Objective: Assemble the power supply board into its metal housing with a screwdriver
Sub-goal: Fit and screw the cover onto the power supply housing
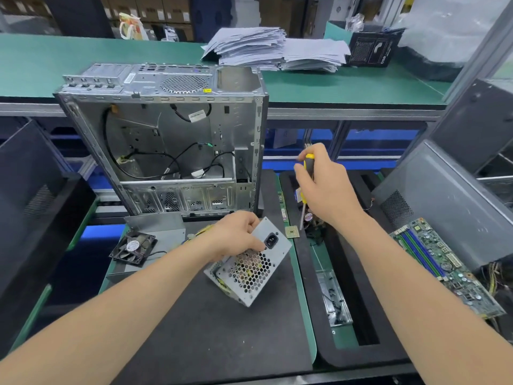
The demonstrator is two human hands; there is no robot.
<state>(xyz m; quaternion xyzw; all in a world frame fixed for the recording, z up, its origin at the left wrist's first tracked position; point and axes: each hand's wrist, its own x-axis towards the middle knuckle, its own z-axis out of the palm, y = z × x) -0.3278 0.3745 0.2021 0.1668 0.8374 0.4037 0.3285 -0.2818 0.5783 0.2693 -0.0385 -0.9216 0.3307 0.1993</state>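
Boxy grey sheet-metal power supply housing with a honeycomb-perforated face and a black socket: held tilted over the matte black table mat, in front of the case. The left hand grips its upper edge, fingers curled. Yellow-and-black-handled screwdriver, thin steel shaft pointing down: enclosed in the fisted right hand. Open silver steel computer case, upright, contains looped black cables. Square black plastic fan at left; green circuit board at right.

I have the housing in front of the case, the fan to its left on a cover, the motherboard well off to the right, and papers on the bench behind.
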